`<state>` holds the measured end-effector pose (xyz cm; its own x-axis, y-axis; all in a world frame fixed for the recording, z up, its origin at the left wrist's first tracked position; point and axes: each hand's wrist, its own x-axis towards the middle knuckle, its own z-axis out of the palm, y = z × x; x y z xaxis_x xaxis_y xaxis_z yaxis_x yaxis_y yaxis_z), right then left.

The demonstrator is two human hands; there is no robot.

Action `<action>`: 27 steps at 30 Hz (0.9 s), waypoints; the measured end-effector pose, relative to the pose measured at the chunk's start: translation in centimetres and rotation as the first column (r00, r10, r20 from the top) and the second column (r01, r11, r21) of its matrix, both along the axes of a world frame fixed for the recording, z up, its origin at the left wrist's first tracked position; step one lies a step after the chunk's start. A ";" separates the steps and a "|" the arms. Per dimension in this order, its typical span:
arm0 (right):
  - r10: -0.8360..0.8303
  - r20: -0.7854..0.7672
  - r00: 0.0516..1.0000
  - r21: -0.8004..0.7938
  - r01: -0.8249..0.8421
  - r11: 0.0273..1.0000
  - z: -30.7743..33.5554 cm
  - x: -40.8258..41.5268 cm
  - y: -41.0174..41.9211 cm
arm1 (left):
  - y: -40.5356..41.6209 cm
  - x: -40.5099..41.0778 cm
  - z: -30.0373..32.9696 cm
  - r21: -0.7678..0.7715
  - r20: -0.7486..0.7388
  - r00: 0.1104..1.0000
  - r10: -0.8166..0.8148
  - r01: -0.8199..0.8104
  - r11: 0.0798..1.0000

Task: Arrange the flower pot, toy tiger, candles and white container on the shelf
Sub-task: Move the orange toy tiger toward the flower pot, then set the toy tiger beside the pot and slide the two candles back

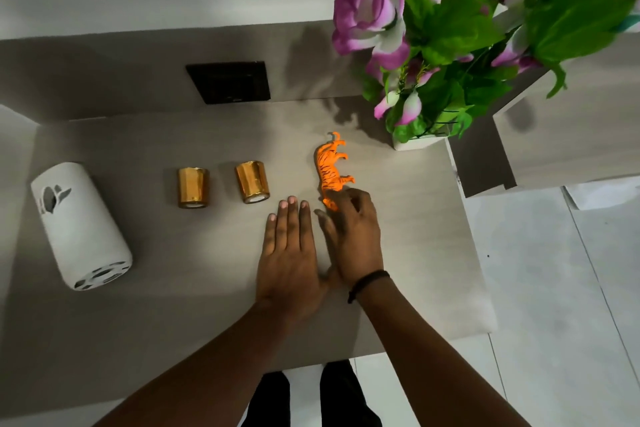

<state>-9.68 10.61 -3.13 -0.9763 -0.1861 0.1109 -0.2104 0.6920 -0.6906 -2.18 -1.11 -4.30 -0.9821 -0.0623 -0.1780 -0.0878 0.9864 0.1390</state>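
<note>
Your right hand has fingertips pinching the toy tiger's near end; your left hand lies flat and released beside it. Tiger on the shelf, being aligned. Row looks nearly done: two gold candles, white container far left, contents hidden. Flower pot far right holds flowers.

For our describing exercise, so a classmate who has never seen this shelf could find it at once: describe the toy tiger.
Start at the flower pot with purple blooms at the shelf's right end. Just left of it, towards the person, lies the tiger, with the right hand's fingers on its near end. It is the only bright orange, black-striped animal; the two candles further left are plain gold cylinders.
</note>
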 end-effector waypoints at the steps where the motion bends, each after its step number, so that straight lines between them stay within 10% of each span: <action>1: -0.010 0.008 1.000 0.007 0.010 1.000 0.2 -0.5 -0.2 | 0.1 0.0 -0.1 0.004 -0.001 1.000 0.006 -0.006 1.000; 6: -0.201 0.057 0.978 -0.175 0.208 0.962 1.2 -2.5 -0.8 | 0.0 -0.8 -0.7 -0.059 0.018 1.000 -0.008 0.009 0.998; 11: -0.337 0.393 0.856 -0.590 0.516 0.621 2.3 -6.0 -1.0 | -0.2 -1.8 -0.9 0.035 -0.047 0.999 0.022 -0.021 0.999; 15: -0.290 0.565 0.772 -0.617 0.629 0.472 2.1 -8.5 -0.5 | -0.2 -1.7 -1.0 0.045 -0.063 0.997 0.035 -0.033 0.998; 27: -0.397 0.610 0.686 -0.468 0.716 0.519 2.2 -6.0 0.4 | -0.8 -0.2 0.2 0.262 -0.212 0.967 0.139 -0.080 0.962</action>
<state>-15.64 10.98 -0.89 -0.8176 0.3747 -0.4371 0.4408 -0.0808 -0.8939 -2.35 -1.93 -4.06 -0.9877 -0.1541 0.0245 -0.1309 0.9035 0.4081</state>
